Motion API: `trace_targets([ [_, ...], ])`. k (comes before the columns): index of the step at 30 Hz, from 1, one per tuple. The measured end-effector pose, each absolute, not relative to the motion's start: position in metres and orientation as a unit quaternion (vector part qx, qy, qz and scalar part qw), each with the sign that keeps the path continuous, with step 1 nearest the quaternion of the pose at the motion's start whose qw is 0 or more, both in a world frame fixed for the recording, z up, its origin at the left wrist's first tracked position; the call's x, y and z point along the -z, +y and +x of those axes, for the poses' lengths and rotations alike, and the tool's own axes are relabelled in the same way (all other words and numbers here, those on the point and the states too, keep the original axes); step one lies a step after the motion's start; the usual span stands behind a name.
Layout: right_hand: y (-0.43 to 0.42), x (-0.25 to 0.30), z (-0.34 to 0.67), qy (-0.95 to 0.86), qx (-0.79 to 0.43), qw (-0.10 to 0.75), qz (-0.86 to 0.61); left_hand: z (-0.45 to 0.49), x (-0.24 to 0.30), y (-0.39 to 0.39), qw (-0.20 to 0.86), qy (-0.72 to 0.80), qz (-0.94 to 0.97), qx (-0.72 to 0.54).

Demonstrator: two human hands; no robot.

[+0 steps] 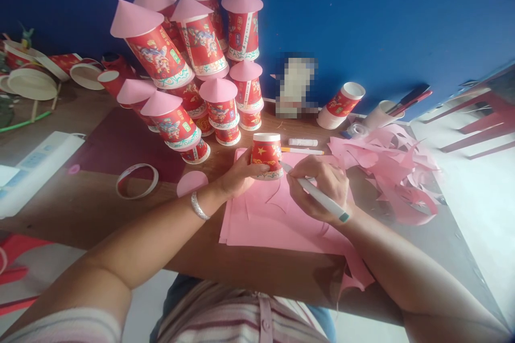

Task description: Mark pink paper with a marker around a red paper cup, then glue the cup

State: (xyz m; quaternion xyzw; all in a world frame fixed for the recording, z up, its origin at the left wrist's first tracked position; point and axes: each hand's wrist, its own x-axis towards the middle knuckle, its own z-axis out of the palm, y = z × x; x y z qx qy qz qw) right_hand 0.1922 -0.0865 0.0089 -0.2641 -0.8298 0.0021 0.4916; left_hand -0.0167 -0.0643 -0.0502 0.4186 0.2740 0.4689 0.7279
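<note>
My left hand (239,174) is wrapped round a red printed paper cup (265,156) with gold stars and a white band at its top. A white marker (328,202) with a green end is gripped in my right hand (319,185). Its tip points at the cup's right side, and I cannot tell whether it touches. Both hands are over a stack of pink paper sheets (257,225) with curved lines on the top one. Beyond the cup lie a white glue stick (302,142) and a slim orange-and-white pen (308,151).
Several red paper-cup towers with pink cone roofs (219,91) stand back left. Pink paper scraps (402,171) heap at the right, near a pen holder (382,116) and a tape roll (357,129). A paper ring (137,181) and a pink disc (192,183) lie left.
</note>
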Motion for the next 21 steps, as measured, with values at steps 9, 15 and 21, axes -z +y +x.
trace_targets([
  [9,-0.088,0.004,0.187,-0.865,0.08,0.453,-0.199,-0.015,0.054,-0.068,0.648,0.34,0.495,-0.468],
  [15,-0.089,0.003,0.189,-0.875,0.073,0.431,-0.208,-0.011,0.047,-0.071,0.62,0.353,0.524,-0.464],
  [21,-0.09,0.003,0.189,-0.881,0.076,0.408,-0.228,-0.008,0.044,-0.072,0.605,0.344,0.546,-0.467],
])
